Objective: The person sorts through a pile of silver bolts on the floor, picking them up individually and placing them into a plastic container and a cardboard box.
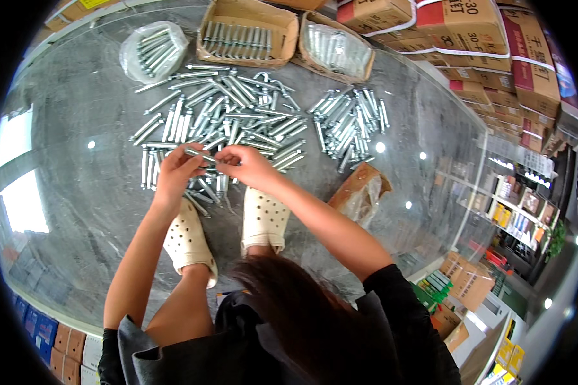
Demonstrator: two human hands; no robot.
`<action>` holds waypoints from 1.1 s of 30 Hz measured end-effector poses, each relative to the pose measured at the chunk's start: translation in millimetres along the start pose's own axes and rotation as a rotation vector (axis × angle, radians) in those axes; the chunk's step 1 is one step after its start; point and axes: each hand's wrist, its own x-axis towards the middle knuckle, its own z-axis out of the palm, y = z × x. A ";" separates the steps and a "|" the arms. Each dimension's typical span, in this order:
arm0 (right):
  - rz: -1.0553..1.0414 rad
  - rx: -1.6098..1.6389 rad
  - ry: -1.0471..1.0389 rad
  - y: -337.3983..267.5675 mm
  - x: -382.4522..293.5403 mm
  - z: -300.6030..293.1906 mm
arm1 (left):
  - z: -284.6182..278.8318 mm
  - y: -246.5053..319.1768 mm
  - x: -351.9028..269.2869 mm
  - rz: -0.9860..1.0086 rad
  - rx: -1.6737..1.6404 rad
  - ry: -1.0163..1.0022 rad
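Above the big pile of zinc-plated expansion anchor bolts (243,115), my left hand (178,168) and my right hand (241,163) hold one metal anchor bolt (201,156) between them, tilted down to the right. The left fingers grip its left part; the right fingertips are at its right end. Beneath and beyond the hands, bolts lie loose on the grey floor, some side by side in rows. A second pile of similar bolts (349,120) lies to the right.
Beyond the piles stand a plastic bag of bolts (154,52), an open cardboard box with bolts in a row (284,45) and a box of bagged bolts (337,50). A small carton with plastic (356,192) lies right. Stacked cartons (462,29) line the upper right. My white clogs (265,216) are close below.
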 end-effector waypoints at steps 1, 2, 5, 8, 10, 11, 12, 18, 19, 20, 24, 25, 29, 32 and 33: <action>-0.019 -0.006 0.013 1.5 -0.1 0.2 | 1.2 1.1 -0.5 0.003 -0.010 -0.012; -0.010 -0.052 0.017 2.9 -0.6 -1.8 | 3.2 1.1 0.6 0.003 -0.009 -0.025; 0.004 -0.035 0.014 5.0 -2.4 -4.5 | 4.8 -2.2 4.8 -0.009 -0.011 -0.029; 0.006 -0.001 0.031 3.9 1.8 1.6 | -1.3 3.6 4.0 0.020 0.013 -0.018; 0.005 0.003 0.033 3.2 3.6 3.3 | -1.4 0.8 8.7 0.044 0.057 0.018; -0.006 -0.030 0.010 8.4 4.8 0.6 | 5.1 1.2 10.0 0.024 0.030 0.046; 0.000 -0.084 0.007 6.6 4.3 -0.4 | 7.7 -0.3 11.4 -0.016 0.001 0.048; 0.081 0.178 0.018 -13.0 1.1 -8.7 | 32.5 -11.7 22.1 0.326 0.265 0.014; 0.049 0.233 0.057 -19.9 0.4 -3.0 | 26.8 -10.6 25.6 0.295 0.212 -0.028; 0.047 0.226 0.041 -23.3 4.6 2.3 | 17.6 -9.3 27.2 0.232 0.225 -0.044; 0.043 0.117 -0.031 -22.2 12.8 6.5 | 5.4 -12.9 22.4 0.206 0.122 -0.036; 0.058 0.129 -0.032 -22.2 10.9 7.6 | 2.1 -11.6 19.8 0.193 0.195 -0.061; 0.063 0.122 -0.015 -17.1 4.7 6.1 | 8.7 -10.2 11.0 0.212 0.198 -0.069; 0.114 0.102 -0.035 -16.4 3.9 7.3 | 8.0 -7.6 5.5 0.182 0.218 -0.059; 0.085 0.109 -0.055 -15.2 6.3 7.9 | 4.9 -7.3 6.2 0.180 0.221 -0.062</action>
